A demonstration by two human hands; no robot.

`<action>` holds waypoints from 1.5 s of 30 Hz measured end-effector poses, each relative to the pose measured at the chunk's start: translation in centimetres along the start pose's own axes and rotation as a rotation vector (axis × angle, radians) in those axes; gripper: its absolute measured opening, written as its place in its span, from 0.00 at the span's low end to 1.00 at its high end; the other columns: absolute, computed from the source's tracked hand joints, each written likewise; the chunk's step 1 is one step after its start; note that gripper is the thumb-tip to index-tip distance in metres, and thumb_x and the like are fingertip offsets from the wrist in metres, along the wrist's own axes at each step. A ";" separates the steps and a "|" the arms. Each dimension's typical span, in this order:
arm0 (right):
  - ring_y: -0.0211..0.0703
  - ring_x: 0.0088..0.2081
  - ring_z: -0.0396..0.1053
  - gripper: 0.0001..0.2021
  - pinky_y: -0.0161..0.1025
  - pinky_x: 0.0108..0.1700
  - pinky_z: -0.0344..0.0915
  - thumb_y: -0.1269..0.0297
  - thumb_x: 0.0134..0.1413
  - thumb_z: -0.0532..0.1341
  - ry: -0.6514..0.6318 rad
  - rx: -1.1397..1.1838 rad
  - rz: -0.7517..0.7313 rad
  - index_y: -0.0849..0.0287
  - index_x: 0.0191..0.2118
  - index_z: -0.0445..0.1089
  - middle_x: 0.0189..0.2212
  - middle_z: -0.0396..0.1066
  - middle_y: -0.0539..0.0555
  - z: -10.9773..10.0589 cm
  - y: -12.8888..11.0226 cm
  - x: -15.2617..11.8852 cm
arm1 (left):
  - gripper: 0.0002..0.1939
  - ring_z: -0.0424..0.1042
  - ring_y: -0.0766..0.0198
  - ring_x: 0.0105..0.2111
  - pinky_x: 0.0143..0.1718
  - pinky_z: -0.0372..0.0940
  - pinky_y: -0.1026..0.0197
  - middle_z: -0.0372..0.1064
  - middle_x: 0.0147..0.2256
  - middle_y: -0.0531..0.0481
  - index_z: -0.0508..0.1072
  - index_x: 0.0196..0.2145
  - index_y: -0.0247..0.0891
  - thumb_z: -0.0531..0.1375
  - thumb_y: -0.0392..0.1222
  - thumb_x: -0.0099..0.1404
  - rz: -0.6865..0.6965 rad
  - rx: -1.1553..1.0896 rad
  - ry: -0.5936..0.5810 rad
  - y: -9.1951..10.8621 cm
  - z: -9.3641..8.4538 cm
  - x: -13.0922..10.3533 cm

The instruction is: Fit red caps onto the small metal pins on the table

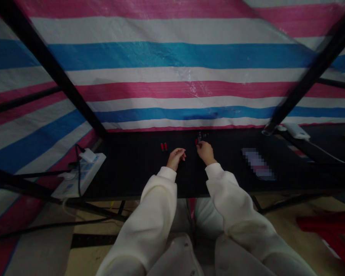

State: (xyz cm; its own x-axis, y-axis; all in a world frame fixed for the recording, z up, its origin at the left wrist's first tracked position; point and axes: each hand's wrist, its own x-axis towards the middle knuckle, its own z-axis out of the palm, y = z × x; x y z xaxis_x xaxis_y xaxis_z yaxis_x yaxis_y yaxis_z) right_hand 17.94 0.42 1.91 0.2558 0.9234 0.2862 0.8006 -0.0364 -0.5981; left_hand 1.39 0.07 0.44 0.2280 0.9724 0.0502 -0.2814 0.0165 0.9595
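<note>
Two small red pieces (163,147) lie side by side on the black table (126,165), just beyond and left of my left hand. My left hand (176,157) is over the table with its fingers curled in; whatever it may hold is too small to make out. To the right, my right hand (205,151) reaches forward, thumb and fingertips together beside another small red piece (196,142). Small metallic parts (200,135) lie just past its fingertips. I cannot tell what is pinched there.
A white power strip (86,174) with plugs and cables is at the table's left end. A blurred-out phone (258,164) lies on the right. Farther right is a white device (296,131) with a cable. Black frame poles and a striped sheet (172,92) stand behind.
</note>
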 end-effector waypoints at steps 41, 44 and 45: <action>0.38 0.33 0.62 0.17 0.34 0.38 0.59 0.55 0.59 0.44 0.068 0.220 -0.311 0.58 0.31 0.64 0.28 0.64 0.53 0.9 -0.9 -3.8 | 0.17 0.62 0.73 0.17 0.17 0.51 0.69 0.68 0.27 0.49 0.65 0.38 0.34 0.61 0.45 0.54 -0.062 -0.095 -0.141 1.1 0.3 -0.9; 0.38 0.31 0.62 0.17 0.33 0.37 0.59 0.55 0.59 0.43 0.023 0.186 -0.299 0.58 0.29 0.63 0.27 0.63 0.52 0.9 -0.9 -3.9 | 0.16 0.63 0.72 0.18 0.19 0.53 0.68 0.68 0.26 0.48 0.65 0.37 0.32 0.61 0.44 0.53 -0.064 -0.112 -0.154 0.9 0.0 -0.8; 0.38 0.32 0.62 0.17 0.33 0.37 0.59 0.56 0.59 0.43 0.012 0.188 -0.310 0.58 0.29 0.63 0.27 0.64 0.52 0.9 -0.9 -3.9 | 0.17 0.64 0.72 0.18 0.20 0.54 0.68 0.68 0.26 0.48 0.65 0.38 0.32 0.62 0.44 0.53 -0.062 -0.116 -0.144 0.7 -0.1 -0.7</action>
State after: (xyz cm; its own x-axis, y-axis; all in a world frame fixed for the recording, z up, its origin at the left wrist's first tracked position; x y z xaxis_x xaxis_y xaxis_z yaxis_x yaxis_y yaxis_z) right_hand 15.72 -2.79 0.62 0.0230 0.8750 0.4836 0.7278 0.3169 -0.6082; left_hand 0.91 -0.55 1.08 0.3771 0.9254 0.0393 -0.3662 0.1100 0.9240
